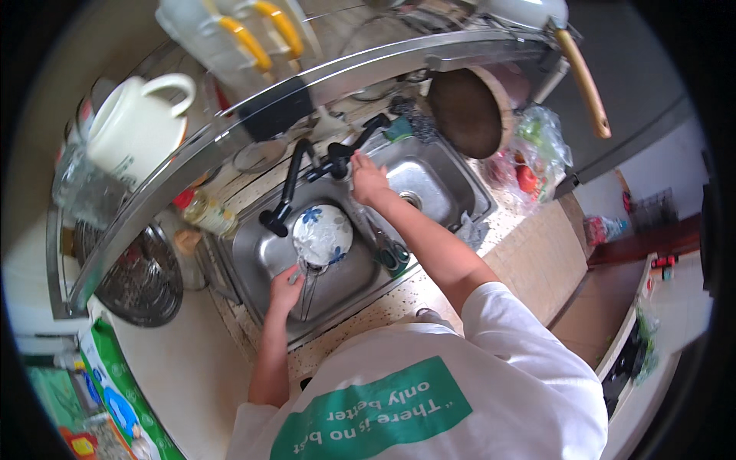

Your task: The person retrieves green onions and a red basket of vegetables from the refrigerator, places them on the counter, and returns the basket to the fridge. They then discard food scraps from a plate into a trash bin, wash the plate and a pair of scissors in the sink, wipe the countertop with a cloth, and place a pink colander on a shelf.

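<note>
My left hand [285,290] is low in the left sink basin [359,276], its fingertips close to the near edge of a white plate or bowl [322,234] with blue flowers. A small pale thing shows at the fingers; whether they grip it or the rim is unclear. The dish looks wet and lies beside the spout of a black faucet [279,218]. My right hand [368,178] reaches across the divider, fingers extended and touching or close to the faucet's black body [339,161]. On the divider, near my right forearm, are scissors [394,256] with dark green handles.
The right basin [443,178] has a drain. A brown pan [468,115] leans behind it, beside a plastic bag of produce [532,155]. A metal rack [368,57] arches over the sink, bearing a white mug [138,126]. An oil bottle [206,214] stands left.
</note>
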`<action>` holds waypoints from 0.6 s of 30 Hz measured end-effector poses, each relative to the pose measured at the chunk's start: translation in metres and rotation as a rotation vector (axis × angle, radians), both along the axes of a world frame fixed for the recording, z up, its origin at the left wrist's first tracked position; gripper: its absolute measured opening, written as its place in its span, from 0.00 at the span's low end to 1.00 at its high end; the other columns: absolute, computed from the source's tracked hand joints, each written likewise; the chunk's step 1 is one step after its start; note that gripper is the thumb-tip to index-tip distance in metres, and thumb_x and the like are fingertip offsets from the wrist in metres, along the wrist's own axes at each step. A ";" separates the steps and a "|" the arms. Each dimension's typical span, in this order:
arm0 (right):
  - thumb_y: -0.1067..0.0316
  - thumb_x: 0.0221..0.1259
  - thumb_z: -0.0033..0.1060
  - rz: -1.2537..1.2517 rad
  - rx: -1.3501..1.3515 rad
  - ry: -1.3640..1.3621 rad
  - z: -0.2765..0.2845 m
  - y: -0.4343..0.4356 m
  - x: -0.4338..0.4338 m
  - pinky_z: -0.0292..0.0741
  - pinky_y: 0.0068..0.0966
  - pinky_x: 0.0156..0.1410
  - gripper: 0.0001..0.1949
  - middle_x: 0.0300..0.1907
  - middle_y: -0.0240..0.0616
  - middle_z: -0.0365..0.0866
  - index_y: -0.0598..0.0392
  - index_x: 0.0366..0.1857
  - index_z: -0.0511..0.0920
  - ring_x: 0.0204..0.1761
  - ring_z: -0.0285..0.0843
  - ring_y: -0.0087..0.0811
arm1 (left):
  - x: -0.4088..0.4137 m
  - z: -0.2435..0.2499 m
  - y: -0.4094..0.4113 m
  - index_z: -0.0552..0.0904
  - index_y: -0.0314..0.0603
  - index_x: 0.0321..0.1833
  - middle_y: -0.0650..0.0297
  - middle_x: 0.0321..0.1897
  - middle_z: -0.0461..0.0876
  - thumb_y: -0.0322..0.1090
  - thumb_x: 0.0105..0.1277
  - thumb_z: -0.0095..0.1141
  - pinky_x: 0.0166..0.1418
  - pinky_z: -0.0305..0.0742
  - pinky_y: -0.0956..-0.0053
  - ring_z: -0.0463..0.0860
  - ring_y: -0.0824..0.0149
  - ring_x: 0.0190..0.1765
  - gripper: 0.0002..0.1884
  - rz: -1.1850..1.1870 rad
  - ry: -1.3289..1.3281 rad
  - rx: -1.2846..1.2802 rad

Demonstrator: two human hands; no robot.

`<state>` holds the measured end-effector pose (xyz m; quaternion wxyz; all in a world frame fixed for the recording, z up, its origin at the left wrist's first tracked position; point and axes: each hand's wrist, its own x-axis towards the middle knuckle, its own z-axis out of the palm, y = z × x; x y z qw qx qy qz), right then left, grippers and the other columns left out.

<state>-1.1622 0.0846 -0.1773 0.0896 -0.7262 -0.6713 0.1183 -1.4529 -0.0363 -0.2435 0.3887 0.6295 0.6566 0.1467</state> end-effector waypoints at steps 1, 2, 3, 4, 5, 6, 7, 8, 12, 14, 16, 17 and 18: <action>0.66 0.49 0.66 -0.040 -0.073 0.130 0.021 -0.003 0.004 0.64 0.49 0.68 0.34 0.67 0.43 0.65 0.58 0.65 0.66 0.69 0.62 0.38 | 0.001 0.017 0.003 0.83 0.37 0.50 0.53 0.41 0.86 0.38 0.60 0.62 0.49 0.76 0.72 0.84 0.64 0.43 0.18 0.027 -0.074 -0.046; 0.67 0.50 0.66 0.085 -0.057 0.397 0.044 -0.008 0.012 0.69 0.42 0.63 0.28 0.59 0.43 0.73 0.59 0.59 0.71 0.62 0.70 0.36 | -0.002 0.039 0.004 0.84 0.36 0.47 0.60 0.35 0.86 0.37 0.62 0.62 0.43 0.75 0.77 0.81 0.73 0.37 0.14 0.037 -0.226 0.028; 0.69 0.52 0.66 0.161 -0.076 0.631 0.066 -0.012 0.022 0.74 0.36 0.59 0.21 0.51 0.44 0.80 0.59 0.53 0.77 0.54 0.78 0.35 | -0.009 0.065 0.008 0.85 0.35 0.45 0.63 0.33 0.85 0.34 0.64 0.60 0.43 0.74 0.80 0.79 0.77 0.36 0.11 -0.016 -0.242 0.065; 0.71 0.53 0.65 0.204 -0.159 1.024 0.082 -0.022 0.031 0.75 0.30 0.55 0.16 0.44 0.43 0.82 0.59 0.48 0.79 0.49 0.80 0.32 | -0.018 0.089 0.007 0.84 0.34 0.45 0.64 0.35 0.85 0.31 0.65 0.58 0.45 0.74 0.80 0.79 0.77 0.38 0.10 -0.071 -0.406 0.095; 0.72 0.55 0.64 0.296 -0.197 1.463 0.092 -0.033 0.037 0.77 0.23 0.50 0.11 0.38 0.41 0.84 0.59 0.42 0.81 0.43 0.81 0.28 | -0.029 0.112 0.007 0.84 0.34 0.45 0.63 0.37 0.85 0.30 0.66 0.57 0.48 0.74 0.79 0.80 0.74 0.40 0.09 -0.179 -0.441 0.185; 0.75 0.56 0.62 0.292 -0.202 1.526 0.095 -0.043 0.041 0.77 0.22 0.48 0.09 0.36 0.39 0.83 0.59 0.41 0.81 0.41 0.81 0.26 | -0.040 0.129 0.007 0.84 0.34 0.46 0.62 0.40 0.85 0.27 0.66 0.55 0.51 0.74 0.78 0.82 0.71 0.44 0.09 -0.227 -0.428 0.196; 0.78 0.58 0.59 0.407 -0.146 1.665 0.092 -0.055 0.043 0.77 0.20 0.45 0.07 0.35 0.37 0.82 0.58 0.40 0.80 0.39 0.80 0.24 | -0.040 0.132 0.012 0.84 0.34 0.46 0.62 0.41 0.84 0.27 0.67 0.54 0.52 0.74 0.77 0.82 0.70 0.44 0.09 -0.225 -0.514 0.095; 0.78 0.58 0.59 0.396 -0.145 1.902 0.081 -0.063 0.031 0.77 0.21 0.44 0.06 0.33 0.36 0.81 0.58 0.38 0.80 0.36 0.79 0.24 | -0.040 0.132 0.016 0.83 0.34 0.46 0.61 0.42 0.84 0.26 0.67 0.54 0.52 0.74 0.76 0.82 0.69 0.45 0.09 -0.226 -0.656 0.024; 0.66 0.60 0.59 0.244 -0.167 1.202 0.004 -0.108 -0.045 0.77 0.31 0.45 0.07 0.40 0.41 0.82 0.57 0.38 0.81 0.40 0.81 0.33 | 0.001 0.080 0.031 0.80 0.30 0.48 0.57 0.42 0.84 0.29 0.67 0.53 0.52 0.74 0.71 0.82 0.65 0.45 0.11 -0.337 -0.420 -0.358; 0.64 0.56 0.60 0.309 -0.231 0.541 -0.007 -0.134 -0.061 0.76 0.35 0.48 0.09 0.39 0.46 0.83 0.56 0.36 0.82 0.44 0.82 0.40 | 0.016 0.066 0.027 0.78 0.27 0.52 0.55 0.42 0.84 0.32 0.67 0.55 0.51 0.74 0.70 0.82 0.64 0.42 0.15 -0.664 0.228 -0.522; 0.66 0.51 0.64 0.285 -0.140 0.599 0.008 -0.149 -0.055 0.76 0.36 0.48 0.08 0.36 0.47 0.84 0.56 0.34 0.83 0.44 0.82 0.41 | 0.017 0.066 0.022 0.78 0.26 0.53 0.57 0.42 0.85 0.37 0.66 0.58 0.50 0.74 0.70 0.82 0.66 0.43 0.19 -0.477 0.086 -0.474; 0.69 0.49 0.65 0.229 -0.084 0.699 0.024 -0.150 -0.049 0.76 0.36 0.48 0.08 0.35 0.46 0.84 0.56 0.34 0.83 0.44 0.82 0.40 | 0.012 0.068 0.019 0.79 0.27 0.54 0.57 0.43 0.84 0.37 0.66 0.58 0.50 0.74 0.74 0.81 0.69 0.46 0.19 -0.380 -0.215 -0.415; 0.71 0.52 0.62 0.351 -0.169 0.922 0.040 -0.148 -0.033 0.76 0.34 0.49 0.08 0.39 0.42 0.83 0.54 0.37 0.82 0.44 0.82 0.38 | 0.001 0.077 0.023 0.78 0.28 0.55 0.55 0.46 0.84 0.38 0.68 0.56 0.54 0.73 0.74 0.82 0.67 0.46 0.19 -0.503 -0.259 -0.304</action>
